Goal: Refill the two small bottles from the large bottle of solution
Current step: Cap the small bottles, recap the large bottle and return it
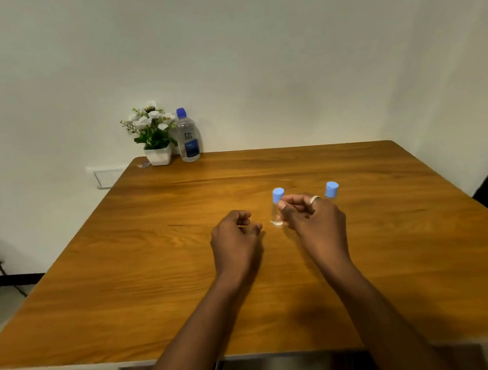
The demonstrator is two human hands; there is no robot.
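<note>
Two small clear bottles with light blue caps stand upright in the middle of the wooden table (pixel 156 281). The left one (pixel 277 208) shows just beyond my right fingertips; of the right one (pixel 331 189) only the cap and neck show above my right hand. My right hand (pixel 314 223), a ring on one finger, hovers in front of both with fingers curled and apart, holding nothing. My left hand (pixel 235 238) rests loosely curled to the left of the left bottle, not touching it. The large clear bottle (pixel 188 136) with a dark blue cap stands at the far left edge.
A white pot of white flowers (pixel 154 133) stands right beside the large bottle against the wall. A wall socket plate (pixel 109 176) sits below the table's far left corner. Bare tabletop stretches left and right of my hands.
</note>
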